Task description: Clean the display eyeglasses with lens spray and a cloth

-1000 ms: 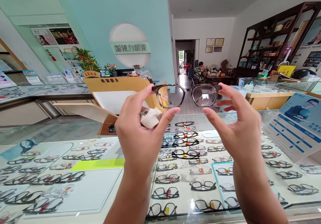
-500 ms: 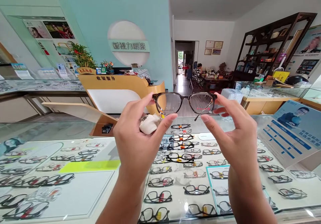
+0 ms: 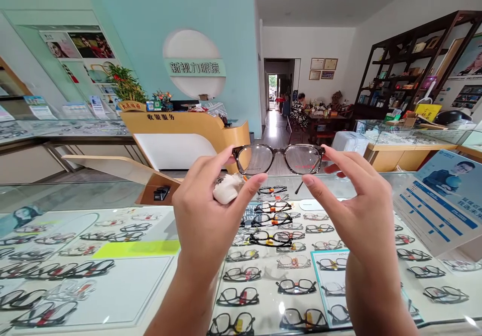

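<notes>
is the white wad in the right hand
No, the white wad sits in the left hand, between thumb and fingers.

Between our hands (image 3: 207, 200) (image 3: 365, 195) we have the glasses (image 3: 279, 151) above the near table (image 3: 101, 195), rows of frames (image 3: 296, 287) in it, a standing card (image 3: 440, 203) on its right, the cashier desk (image 3: 184, 121) beyond to the left, and the shelf unit (image 3: 404, 77) far right.
</notes>
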### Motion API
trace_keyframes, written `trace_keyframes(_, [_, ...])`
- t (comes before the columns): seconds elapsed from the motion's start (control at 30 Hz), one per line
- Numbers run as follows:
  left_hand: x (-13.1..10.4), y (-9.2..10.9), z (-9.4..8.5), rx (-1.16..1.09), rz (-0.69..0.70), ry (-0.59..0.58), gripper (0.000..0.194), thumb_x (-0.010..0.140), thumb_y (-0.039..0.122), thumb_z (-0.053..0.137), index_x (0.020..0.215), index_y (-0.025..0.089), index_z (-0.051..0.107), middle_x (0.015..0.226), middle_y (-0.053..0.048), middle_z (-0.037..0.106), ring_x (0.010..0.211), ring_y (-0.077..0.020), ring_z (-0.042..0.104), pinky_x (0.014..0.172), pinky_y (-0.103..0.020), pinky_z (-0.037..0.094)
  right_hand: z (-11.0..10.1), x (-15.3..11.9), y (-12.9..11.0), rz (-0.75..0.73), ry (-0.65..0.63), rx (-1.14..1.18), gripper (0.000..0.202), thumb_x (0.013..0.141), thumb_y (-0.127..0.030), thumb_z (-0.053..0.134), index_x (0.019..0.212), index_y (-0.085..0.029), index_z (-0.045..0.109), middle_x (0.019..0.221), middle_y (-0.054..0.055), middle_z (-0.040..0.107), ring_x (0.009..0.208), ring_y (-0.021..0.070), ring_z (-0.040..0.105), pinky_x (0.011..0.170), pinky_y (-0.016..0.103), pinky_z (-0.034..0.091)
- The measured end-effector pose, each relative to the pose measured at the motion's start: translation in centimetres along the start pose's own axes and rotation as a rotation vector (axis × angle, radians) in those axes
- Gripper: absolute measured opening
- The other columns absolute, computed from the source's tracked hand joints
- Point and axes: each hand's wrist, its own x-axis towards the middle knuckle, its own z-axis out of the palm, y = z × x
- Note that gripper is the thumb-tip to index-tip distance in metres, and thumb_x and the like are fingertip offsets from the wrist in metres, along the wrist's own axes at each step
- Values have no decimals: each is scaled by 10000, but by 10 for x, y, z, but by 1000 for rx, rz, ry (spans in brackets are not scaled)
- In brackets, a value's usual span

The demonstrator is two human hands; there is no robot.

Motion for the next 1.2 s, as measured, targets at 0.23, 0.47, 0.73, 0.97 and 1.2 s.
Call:
trace_keyframes(0.23, [0, 0, -2, 17, 12, -20, 460, 927, 588, 863, 1312, 350, 781, 1140, -64, 807, 1048, -307, 766, 901, -501, 632, -4, -4, -7, -12, 6, -90, 467, 973, -536, 783, 1356, -270, 774, 1112, 87, 803, 907, 268, 748, 795, 435, 617])
trace_keyframes(0.47, [0, 1, -5, 29, 18, -40, 435, 928, 623, 841, 1265, 353, 793, 1116, -63, 813, 1018, -313, 777, 875, -495, 652, -3, -6, -9, -24, 22, -115, 452, 974, -527, 767, 1359, -289, 769, 1111, 85, 807, 893, 274, 738, 778, 439, 605])
trace_keyframes(0.73, [1, 3, -4, 36, 40, 2, 425, 930, 640, 829, 1207, 321, 782, 1062, -71, 798, 1020, -310, 776, 878, -496, 656, 1, -4, -8, 97, -37, 44, 402, 953, -495, 789, 1299, -291, 769, 1180, 68, 820, 894, 251, 754, 827, 455, 624])
trace_keyframes(0.97, [2, 1, -4, 64, 43, 14, 443, 911, 609, 868, 1226, 310, 782, 1070, -70, 784, 1034, -310, 773, 893, -506, 644, 5, -2, -5, 123, -85, 50, 421, 960, -513, 777, 1316, -287, 770, 1179, 73, 824, 941, 265, 760, 861, 474, 623])
trace_keyframes(1.2, [1, 1, -7, 73, 34, 35, 437, 896, 607, 878, 1236, 352, 774, 1096, -69, 780, 1068, -326, 764, 865, -512, 660, 10, -2, -3, 104, -98, 38, 453, 963, -552, 763, 1315, -267, 787, 1103, 88, 832, 960, 286, 764, 855, 485, 631])
